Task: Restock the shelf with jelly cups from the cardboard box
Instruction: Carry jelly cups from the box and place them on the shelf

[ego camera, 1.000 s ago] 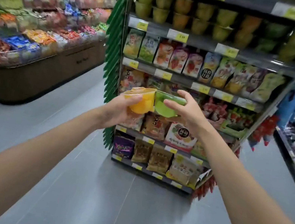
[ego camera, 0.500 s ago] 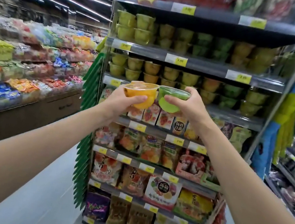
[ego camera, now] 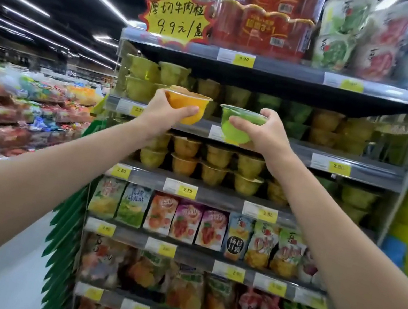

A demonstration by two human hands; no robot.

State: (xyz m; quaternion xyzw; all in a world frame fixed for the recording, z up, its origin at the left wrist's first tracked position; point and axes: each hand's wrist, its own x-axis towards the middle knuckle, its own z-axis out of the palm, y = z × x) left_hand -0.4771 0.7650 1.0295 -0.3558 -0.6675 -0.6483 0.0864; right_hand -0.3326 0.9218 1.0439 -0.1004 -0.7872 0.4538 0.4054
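Left grip [ego camera: 163, 110] is clamping an orange jelly cup [ego camera: 188, 104], with the thumb lying across the near side and the fingers reaching around the left rim. The cup is sitting upright with its sealed top facing up. Right grip [ego camera: 265, 135] is clamping a green jelly cup [ego camera: 237, 127] the same way, thumb pressing the near side and fingers hooking over the right rim. The two cups are hanging side by side, near each other but apart, the orange one slightly higher. Both are hovering in front of the edge of the upper jelly shelf [ego camera: 377, 170], not resting on it, and both forearms are stretching up from the near bottom corners.

Behind the held cups, that shelf is carrying stacked jelly cups [ego camera: 140, 79] two high, yellow-green at the left, orange and green further right. The shelf below [ego camera: 216, 199] is holding more stacked cups [ego camera: 216, 164], mostly yellow and orange. Yellow price tags [ego camera: 187, 190] are running along the shelf edges. Lower down, fruit-printed pouches [ego camera: 185, 222] are standing in a row, with more bags on the tiers beneath. On the top tier, red tubs [ego camera: 266, 26] are sitting beside pale wrapped tubs [ego camera: 354, 36]. A yellow starburst sign [ego camera: 176, 17] with handwriting is sticking up at the left. Far left, across the aisle, an open display [ego camera: 16, 99] is showing mixed packaged sweets, all blurred.
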